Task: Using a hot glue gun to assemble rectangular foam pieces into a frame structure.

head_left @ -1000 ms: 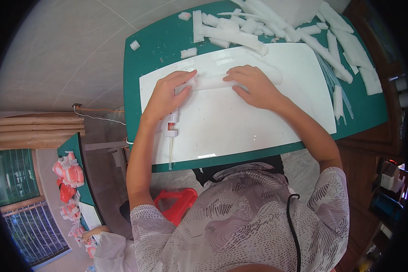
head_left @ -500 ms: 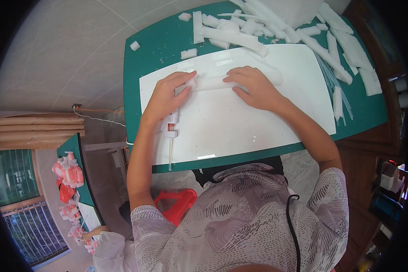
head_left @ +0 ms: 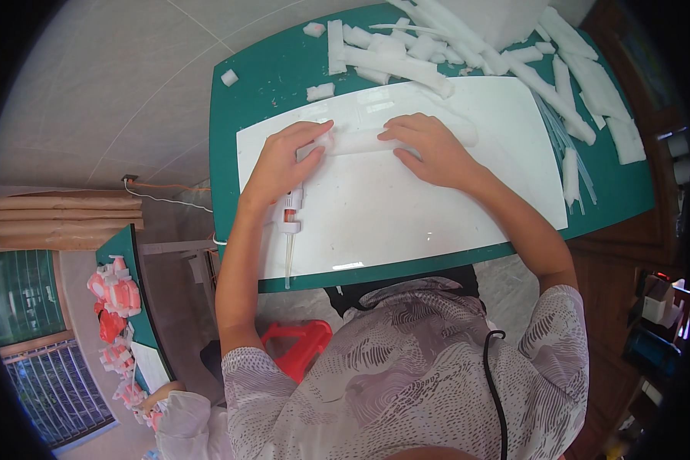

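A white foam roll (head_left: 356, 142) lies crosswise on the white board (head_left: 383, 207). My left hand (head_left: 286, 157) curls round the roll's left end, thumb on the near side and fingers on the far side. Farther along, my right hand (head_left: 431, 151) grips the roll in the same way, and its right end sticks out past my fingers. White on white, the roll's outline is faint. A white glue gun (head_left: 290, 215) with a clear glue stick lies just below my left hand, partly hidden by my wrist.
White foam strips and offcuts (head_left: 395, 61) lie along the green table's far side. Thin clear sticks (head_left: 563, 142) rest at the right. A red stool (head_left: 297, 346) stands below the table. At the lower left, another person's arm (head_left: 161, 395) reaches to a second table with pink-and-white pieces (head_left: 119, 291).
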`<state>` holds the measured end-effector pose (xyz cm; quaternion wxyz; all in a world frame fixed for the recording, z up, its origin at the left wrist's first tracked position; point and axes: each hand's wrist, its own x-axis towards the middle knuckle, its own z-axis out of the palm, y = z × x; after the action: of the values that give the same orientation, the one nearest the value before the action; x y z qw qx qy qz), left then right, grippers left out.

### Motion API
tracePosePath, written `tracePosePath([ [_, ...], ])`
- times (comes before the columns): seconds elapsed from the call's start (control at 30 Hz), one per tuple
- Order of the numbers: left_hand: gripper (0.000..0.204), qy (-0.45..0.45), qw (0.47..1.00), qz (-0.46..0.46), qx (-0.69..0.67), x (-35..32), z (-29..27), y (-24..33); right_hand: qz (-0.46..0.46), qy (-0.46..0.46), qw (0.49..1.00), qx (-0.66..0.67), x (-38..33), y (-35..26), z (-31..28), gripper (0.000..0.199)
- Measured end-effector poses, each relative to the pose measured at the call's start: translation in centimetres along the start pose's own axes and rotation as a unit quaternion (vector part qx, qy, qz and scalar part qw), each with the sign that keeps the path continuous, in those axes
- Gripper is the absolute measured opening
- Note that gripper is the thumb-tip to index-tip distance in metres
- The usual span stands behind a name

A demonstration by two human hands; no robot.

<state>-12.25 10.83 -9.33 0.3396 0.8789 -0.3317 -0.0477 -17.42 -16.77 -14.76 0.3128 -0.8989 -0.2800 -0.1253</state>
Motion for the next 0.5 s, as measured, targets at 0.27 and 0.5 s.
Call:
tracePosePath([
  [0.27, 0.041, -0.005, 1.0, 0.001, 0.008, 0.02, -0.08, -0.06, 0.002, -0.004, 1.0, 0.001, 0.1, -0.06, -0.09, 0.024],
  [0.5, 0.04, -0.004, 1.0, 0.002, 0.009, 0.04, -0.06, -0.1, 0.002, -0.002, 1.0, -0.003, 0.03, 0.03, 0.05, 0.025],
])
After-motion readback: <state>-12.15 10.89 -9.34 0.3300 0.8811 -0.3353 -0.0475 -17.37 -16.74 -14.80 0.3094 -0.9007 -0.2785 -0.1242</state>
